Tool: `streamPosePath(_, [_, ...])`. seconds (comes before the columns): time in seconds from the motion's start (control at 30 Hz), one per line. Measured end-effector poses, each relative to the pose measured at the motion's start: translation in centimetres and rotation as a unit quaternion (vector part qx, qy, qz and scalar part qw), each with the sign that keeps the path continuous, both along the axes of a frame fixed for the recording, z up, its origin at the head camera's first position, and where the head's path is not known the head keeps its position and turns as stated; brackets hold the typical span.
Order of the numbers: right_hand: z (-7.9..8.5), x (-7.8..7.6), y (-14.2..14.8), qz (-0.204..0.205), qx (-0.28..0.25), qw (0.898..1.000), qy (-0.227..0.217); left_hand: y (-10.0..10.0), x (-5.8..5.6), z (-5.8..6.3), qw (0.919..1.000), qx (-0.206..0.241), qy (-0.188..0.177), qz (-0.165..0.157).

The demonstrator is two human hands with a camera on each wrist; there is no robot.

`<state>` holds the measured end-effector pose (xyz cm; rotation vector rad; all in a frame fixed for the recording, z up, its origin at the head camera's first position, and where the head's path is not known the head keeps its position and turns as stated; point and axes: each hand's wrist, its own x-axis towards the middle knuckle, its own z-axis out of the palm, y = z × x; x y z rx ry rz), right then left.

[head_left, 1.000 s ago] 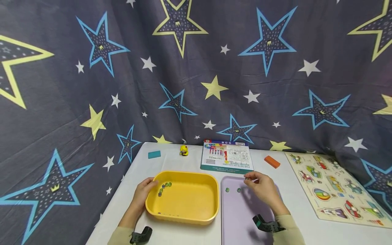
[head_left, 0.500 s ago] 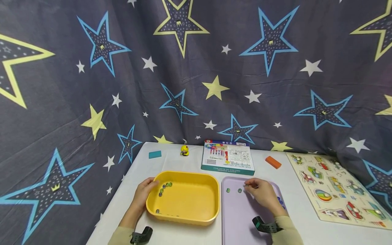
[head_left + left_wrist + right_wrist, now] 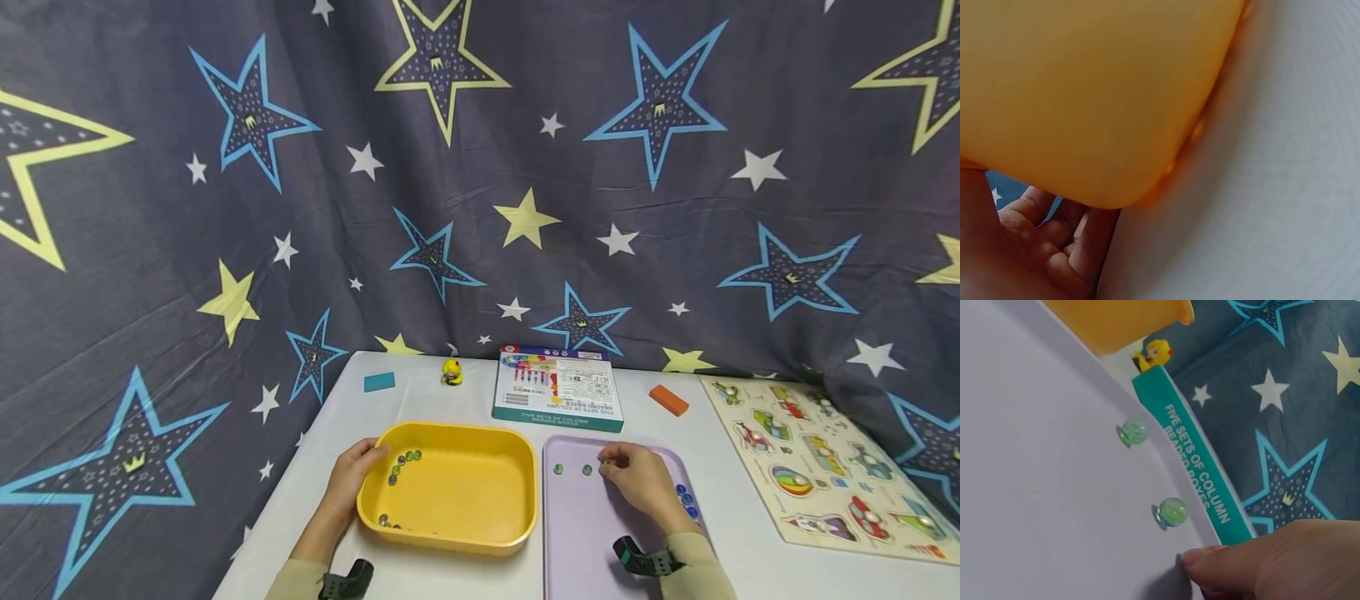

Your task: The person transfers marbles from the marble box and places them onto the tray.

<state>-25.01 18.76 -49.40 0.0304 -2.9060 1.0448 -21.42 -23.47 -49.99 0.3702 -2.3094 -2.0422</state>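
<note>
At the left end of a yellow bin (image 3: 465, 500), my left hand (image 3: 347, 475) grips the rim, thumb over the edge. In the left wrist view, the fingers (image 3: 1088, 244) lie under the bin's corner. My right hand (image 3: 641, 479) is low over the far side of a lilac tray (image 3: 585, 550), fingertips pinching a small greenish marble (image 3: 604, 460), mostly hidden by the fingers. Two green marbles, one (image 3: 1135, 430) farther left and another (image 3: 1174, 512) nearer the thumb, sit along the tray's far edge. Several blue marbles (image 3: 687, 500) lie at its right side.
Several green and dark marbles (image 3: 394, 475) lie in the bin's left part. Behind stand a teal-edged box (image 3: 558, 390), a yellow duck toy (image 3: 451, 372), a teal block (image 3: 378, 382) and an orange block (image 3: 668, 400). A wooden picture puzzle (image 3: 825, 467) lies at right.
My right hand has come down toward the tray and slightly nearer me, uncovering the blue marbles. Marbles have shifted at the bin's near left corner. The left hand keeps its grip.
</note>
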Motion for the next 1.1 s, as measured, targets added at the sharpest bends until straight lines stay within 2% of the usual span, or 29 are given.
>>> streamPosePath(0.47, [-0.1,0.0,0.0,-0.005,0.007,1.0,0.002,0.0,0.0,0.0,1.0,0.007,-0.004,0.003])
streamPosePath(0.7, [1.6,0.5,-0.2,-0.002,-0.008,0.999,0.031,0.0,-0.1,0.0,1.0,-0.002,0.004,-0.001])
streamPosePath(0.8, [2.9,1.0,-1.5,0.017,-0.022,0.998,0.059,0.0,-0.1,0.1,1.0,-0.005,0.004,0.002])
streamPosePath(0.93, [4.6,2.2,-4.6,0.052,-0.065,0.993,0.083,0.0,-0.1,0.1,1.0,-0.005,0.002,0.004])
streamPosePath(1.1, [5.5,4.3,-8.9,0.116,-0.116,0.981,0.099,0.0,0.0,0.0,1.0,-0.005,0.002,0.004])
